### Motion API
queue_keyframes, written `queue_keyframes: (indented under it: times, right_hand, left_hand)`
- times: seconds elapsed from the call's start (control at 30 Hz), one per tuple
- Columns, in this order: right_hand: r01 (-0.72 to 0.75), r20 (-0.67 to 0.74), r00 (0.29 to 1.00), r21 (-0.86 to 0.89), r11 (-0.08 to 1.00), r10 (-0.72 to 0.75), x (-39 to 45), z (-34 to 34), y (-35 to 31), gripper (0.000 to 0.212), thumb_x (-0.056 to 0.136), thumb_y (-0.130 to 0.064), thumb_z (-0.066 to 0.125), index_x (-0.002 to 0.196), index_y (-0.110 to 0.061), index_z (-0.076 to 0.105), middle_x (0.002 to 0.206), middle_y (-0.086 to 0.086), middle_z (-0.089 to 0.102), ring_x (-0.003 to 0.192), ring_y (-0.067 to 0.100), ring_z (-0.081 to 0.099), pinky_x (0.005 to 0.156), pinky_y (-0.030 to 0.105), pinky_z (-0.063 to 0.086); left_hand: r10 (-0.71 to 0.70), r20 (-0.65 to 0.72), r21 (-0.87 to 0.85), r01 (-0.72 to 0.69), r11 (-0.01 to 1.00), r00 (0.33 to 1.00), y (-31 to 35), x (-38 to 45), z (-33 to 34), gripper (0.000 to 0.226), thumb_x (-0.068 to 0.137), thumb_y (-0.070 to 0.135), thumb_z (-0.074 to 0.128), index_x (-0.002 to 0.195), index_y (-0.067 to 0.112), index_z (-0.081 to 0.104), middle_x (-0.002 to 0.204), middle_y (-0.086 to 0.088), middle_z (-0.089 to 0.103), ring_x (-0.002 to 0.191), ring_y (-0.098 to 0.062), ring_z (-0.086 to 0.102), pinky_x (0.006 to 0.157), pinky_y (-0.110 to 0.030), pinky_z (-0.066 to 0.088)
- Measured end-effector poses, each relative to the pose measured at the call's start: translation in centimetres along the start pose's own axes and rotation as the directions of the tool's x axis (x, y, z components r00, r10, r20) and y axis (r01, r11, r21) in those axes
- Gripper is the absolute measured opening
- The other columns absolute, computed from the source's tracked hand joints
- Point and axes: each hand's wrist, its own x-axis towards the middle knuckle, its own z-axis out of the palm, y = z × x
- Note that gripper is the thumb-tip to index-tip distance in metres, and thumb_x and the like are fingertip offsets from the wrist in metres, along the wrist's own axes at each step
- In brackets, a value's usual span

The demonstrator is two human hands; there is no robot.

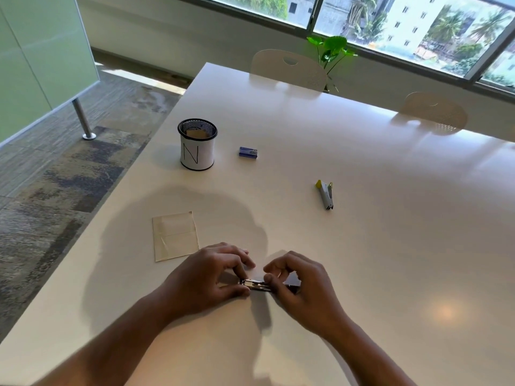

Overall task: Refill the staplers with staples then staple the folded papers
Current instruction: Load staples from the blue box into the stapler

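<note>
Both hands grip the dark stapler [257, 285] low on the desk [362, 246]: left hand [207, 277] fingers pinch its metal end, right hand [299, 285] fingers curl over the body. Seemingly loading; keep the staple strip square, slide gently.

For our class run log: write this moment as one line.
both hands: left hand, right hand gripping dark stapler | yellow stapler: untouched | folded paper: unstapled

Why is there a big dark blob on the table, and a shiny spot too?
Head view: daylight from the windows casts the person's shadow across the table, over the folded paper and both hands; a small bright glare spot sits at right; the wide lens bends the table's edges.
</note>
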Motion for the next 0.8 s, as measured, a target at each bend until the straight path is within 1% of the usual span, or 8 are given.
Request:
queue_keyframes:
  times: [0.1,0.2,0.33,0.47,0.57,0.7,0.73,0.8]
  right_hand:
    - [0.0,0.045,0.999,-0.044,0.999,0.002,0.4,0.3,-0.3,0.016,0.09,-0.041,0.081,0.1,-0.03,0.075,0.09,-0.02,0.068,0.085,0.006,0.067,0.07,0.011,0.047]
    - [0.0,0.065,0.998,-0.11,0.994,0.007,0.6,0.8,-0.4,0.02,0.089,-0.049,0.079,0.101,-0.034,0.075,0.09,-0.023,0.066,0.084,0.004,0.065,0.069,0.01,0.045]
    - [-0.02,0.065,0.997,-0.134,0.991,0.029,0.9,0.9,-0.4,0.021,0.087,-0.051,0.081,0.1,-0.035,0.076,0.087,-0.024,0.064,0.083,0.004,0.065,0.068,0.013,0.046]
    - [-0.035,0.103,0.994,-0.117,0.993,0.047,1.1,0.7,-0.3,0.021,0.087,-0.051,0.08,0.101,-0.036,0.076,0.09,-0.023,0.066,0.086,0.006,0.064,0.07,0.014,0.047]
    - [-0.043,0.143,0.988,-0.087,0.995,0.056,1.1,0.6,-0.3,0.018,0.088,-0.044,0.082,0.103,-0.036,0.076,0.092,-0.021,0.067,0.087,0.008,0.064,0.072,0.02,0.051]
    - [-0.057,0.155,0.986,-0.035,0.998,0.062,1.1,0.3,-0.3,0.014,0.09,-0.027,0.083,0.103,-0.029,0.077,0.095,-0.015,0.07,0.088,0.012,0.066,0.078,0.034,0.056]
    - [-0.042,0.152,0.987,-0.016,0.999,0.044,1.0,0.1,-0.1,0.013,0.091,-0.022,0.081,0.103,-0.026,0.076,0.097,-0.014,0.071,0.09,0.013,0.068,0.08,0.034,0.056]
    - [0.003,0.107,0.994,0.022,1.0,-0.005,0.7,-0.6,0.4,0.013,0.093,-0.012,0.077,0.102,-0.021,0.076,0.1,-0.014,0.071,0.094,0.012,0.07,0.081,0.027,0.056]
  left_hand:
    - [0.009,0.001,0.005,-0.009,1.0,1.0,0.1,-0.1,0.0,0.022,0.08,0.051,0.081,0.09,0.049,0.061,0.122,0.029,0.066,0.129,0.006,0.052,0.101,-0.033,0.053]
    - [0.01,-0.01,-0.005,-0.01,1.0,1.0,0.1,-0.1,0.0,0.019,0.081,0.05,0.08,0.092,0.046,0.065,0.121,0.028,0.066,0.129,0.008,0.052,0.101,-0.032,0.053]
    - [0.009,-0.018,0.001,-0.009,1.0,1.0,0.0,-0.2,0.0,0.019,0.081,0.05,0.08,0.091,0.038,0.068,0.121,0.027,0.066,0.129,0.008,0.052,0.1,-0.031,0.052]
    - [0.012,-0.016,0.002,-0.012,1.0,1.0,0.1,-0.2,0.0,0.02,0.08,0.05,0.081,0.091,0.041,0.067,0.122,0.026,0.067,0.129,0.009,0.051,0.101,-0.03,0.052]
    - [0.006,-0.011,0.008,-0.005,1.0,1.0,0.1,-0.2,0.0,0.022,0.08,0.05,0.081,0.093,0.037,0.069,0.122,0.027,0.066,0.129,0.01,0.05,0.1,-0.03,0.053]
    - [0.003,0.002,0.009,-0.003,1.0,1.0,0.0,-0.3,-0.1,0.023,0.081,0.05,0.08,0.095,0.034,0.071,0.123,0.028,0.065,0.13,0.009,0.05,0.102,-0.031,0.052]
    - [0.003,0.006,0.007,-0.003,1.0,1.0,0.0,-0.3,-0.1,0.022,0.081,0.05,0.08,0.094,0.034,0.071,0.123,0.028,0.065,0.13,0.009,0.05,0.102,-0.032,0.052]
    - [0.0,0.011,0.002,-0.001,1.0,1.0,0.0,-0.3,-0.1,0.021,0.081,0.05,0.08,0.093,0.035,0.071,0.123,0.028,0.065,0.13,0.008,0.05,0.103,-0.032,0.051]
